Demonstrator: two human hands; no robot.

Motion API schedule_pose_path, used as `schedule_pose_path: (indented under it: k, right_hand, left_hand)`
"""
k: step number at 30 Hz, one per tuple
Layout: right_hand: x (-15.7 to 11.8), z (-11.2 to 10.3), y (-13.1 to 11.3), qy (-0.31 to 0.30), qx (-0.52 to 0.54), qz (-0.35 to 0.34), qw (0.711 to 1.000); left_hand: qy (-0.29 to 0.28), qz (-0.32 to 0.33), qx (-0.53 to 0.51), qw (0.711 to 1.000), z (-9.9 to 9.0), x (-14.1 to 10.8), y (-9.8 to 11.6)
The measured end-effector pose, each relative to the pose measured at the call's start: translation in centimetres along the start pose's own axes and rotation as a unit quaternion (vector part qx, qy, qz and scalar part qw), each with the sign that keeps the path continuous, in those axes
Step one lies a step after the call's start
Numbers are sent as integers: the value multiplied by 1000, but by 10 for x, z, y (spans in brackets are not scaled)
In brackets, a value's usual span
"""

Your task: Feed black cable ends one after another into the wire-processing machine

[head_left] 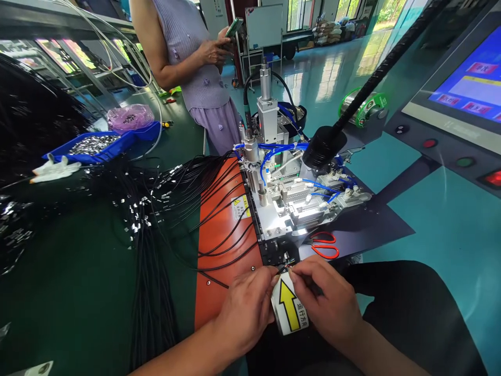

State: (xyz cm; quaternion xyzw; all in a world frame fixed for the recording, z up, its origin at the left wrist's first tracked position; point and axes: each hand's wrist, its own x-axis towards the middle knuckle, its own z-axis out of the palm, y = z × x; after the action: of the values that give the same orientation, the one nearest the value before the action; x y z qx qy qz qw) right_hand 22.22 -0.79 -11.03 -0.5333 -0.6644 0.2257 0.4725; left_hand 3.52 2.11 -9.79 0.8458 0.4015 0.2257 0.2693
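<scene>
Multi-col wires (288, 263), btwn L grip (250, 302) & R grip (327, 295); nr arrow (288, 308)

Forms a dark green worktable (86, 271), bordered along the right edge by an orange-red plate (213, 225). Carries, farther off and apart from the right edge, a blue plastic tray (120, 145), a white glove (57, 169) at its near corner, and a second blue tray (146, 132). Holds black metal-tipped cables (188, 180) spread across the middle, some crossing the right edge, and a long cable bundle (151, 292) running toward the near edge.
</scene>
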Motion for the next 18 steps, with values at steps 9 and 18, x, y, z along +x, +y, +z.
schedule_pose_path:
  k: [9,18]
  right_hand:
    - [4,-17,-2,-54,95,133,985]
    - [38,-40,-2,-204,200,261,922]
  left_hand:
    - [-5,22,-6,1000,1,0,1]
    - [5,32,-17,999,0,4,5]
